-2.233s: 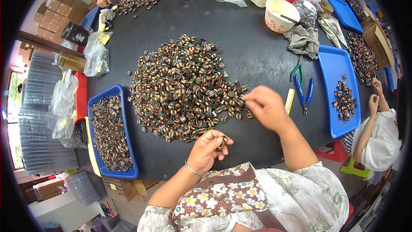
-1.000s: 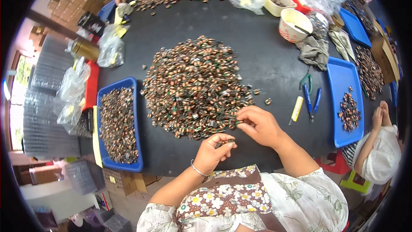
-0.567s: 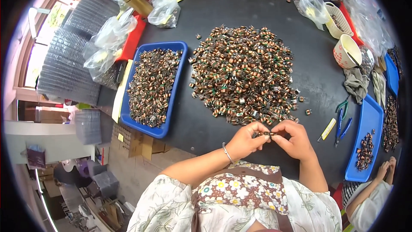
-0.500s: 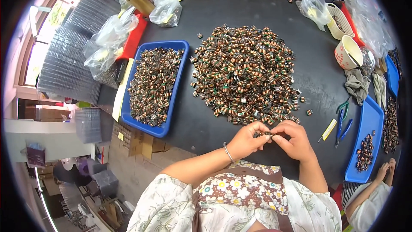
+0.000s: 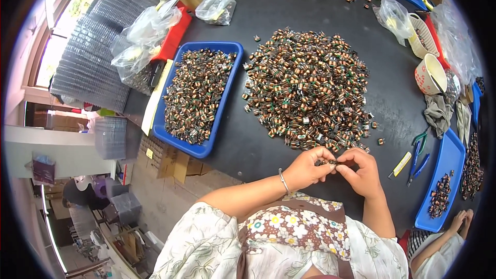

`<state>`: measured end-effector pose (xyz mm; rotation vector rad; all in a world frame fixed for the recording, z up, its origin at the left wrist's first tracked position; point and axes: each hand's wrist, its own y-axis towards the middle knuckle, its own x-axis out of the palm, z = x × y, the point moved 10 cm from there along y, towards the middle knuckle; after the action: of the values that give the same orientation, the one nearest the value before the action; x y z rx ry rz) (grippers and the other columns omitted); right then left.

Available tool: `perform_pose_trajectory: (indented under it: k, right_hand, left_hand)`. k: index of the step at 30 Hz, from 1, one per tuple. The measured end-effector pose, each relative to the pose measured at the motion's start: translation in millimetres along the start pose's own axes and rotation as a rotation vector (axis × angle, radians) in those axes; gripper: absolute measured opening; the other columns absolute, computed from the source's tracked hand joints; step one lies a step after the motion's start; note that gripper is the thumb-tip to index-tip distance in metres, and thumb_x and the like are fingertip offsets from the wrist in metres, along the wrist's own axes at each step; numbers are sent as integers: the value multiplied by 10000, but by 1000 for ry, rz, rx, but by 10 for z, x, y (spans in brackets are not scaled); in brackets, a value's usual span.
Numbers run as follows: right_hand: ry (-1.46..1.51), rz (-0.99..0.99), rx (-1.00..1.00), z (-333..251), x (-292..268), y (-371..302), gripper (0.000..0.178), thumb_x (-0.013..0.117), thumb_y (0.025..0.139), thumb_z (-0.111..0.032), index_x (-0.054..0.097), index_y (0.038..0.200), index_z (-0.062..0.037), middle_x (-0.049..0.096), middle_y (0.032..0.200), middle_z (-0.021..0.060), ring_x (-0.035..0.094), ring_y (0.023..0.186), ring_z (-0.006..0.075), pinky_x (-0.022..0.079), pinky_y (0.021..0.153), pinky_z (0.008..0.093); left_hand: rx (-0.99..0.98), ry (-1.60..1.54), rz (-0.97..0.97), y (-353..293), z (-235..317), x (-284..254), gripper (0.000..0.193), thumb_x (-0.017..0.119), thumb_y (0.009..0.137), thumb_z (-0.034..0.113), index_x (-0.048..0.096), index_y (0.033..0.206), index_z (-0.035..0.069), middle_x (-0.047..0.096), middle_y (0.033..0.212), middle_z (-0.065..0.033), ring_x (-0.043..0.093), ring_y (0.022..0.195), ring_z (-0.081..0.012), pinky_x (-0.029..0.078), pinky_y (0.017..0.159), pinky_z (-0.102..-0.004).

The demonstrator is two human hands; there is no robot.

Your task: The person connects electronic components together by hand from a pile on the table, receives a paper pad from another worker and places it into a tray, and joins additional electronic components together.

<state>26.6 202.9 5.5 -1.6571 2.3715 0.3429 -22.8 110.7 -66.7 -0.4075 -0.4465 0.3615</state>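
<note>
My left hand [image 5: 310,169], with a bracelet at the wrist, is closed around small dark-and-copper wound coils [image 5: 326,163]. Thumb and fingers of my right hand [image 5: 362,173] pinch at the same spot, fingertips meeting the left ones. How many coils are between them is too small to tell. Just beyond both hands lies a big heap of copper-wound coils [image 5: 307,88] on the black table [image 5: 227,163]. One loose coil [image 5: 381,141] rests to the right of the heap.
Left of the heap stands a blue tray [image 5: 239,70] full of coils. A yellow-handled tool [image 5: 400,165], blue-handled pliers [image 5: 417,164] and another blue tray [image 5: 449,150] lie at right. A co-worker's hands [image 5: 461,221] show at lower right. Bagged parts [image 5: 216,8] sit farther back.
The whole view has shifted, so table and hands appear farther right. My hands stay together at the heap's near edge, with only slight finger movement.
</note>
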Motion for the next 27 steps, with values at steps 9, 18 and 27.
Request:
perform_pose_trajectory:
  k: [9,18,27]
  right_hand:
    - [5,-8,-31,-28,5,10,112,659,726,11,614,829,12,592,810,80,610,660,127,494,581,234]
    - [116,-27,-8,-3,27,-7,194,659,720,5,642,913,-3,600,855,85,601,740,153,496,637,250]
    - [91,-24,9,50,18,-3,177,695,713,-20,651,885,-12,597,838,69,595,716,139,483,615,242]
  left_hand:
    - [-14,39,-23,-10,0,7,143,560,875,127,529,994,54,598,856,-29,522,620,-51,395,489,-175]
    - [-2,-3,-8,-11,-32,-31,147,576,870,121,546,983,32,622,841,-47,530,619,-55,414,500,-172]
    - [-2,1,-33,-30,0,-20,141,574,869,110,544,979,26,609,837,-40,532,627,-59,412,508,-172]
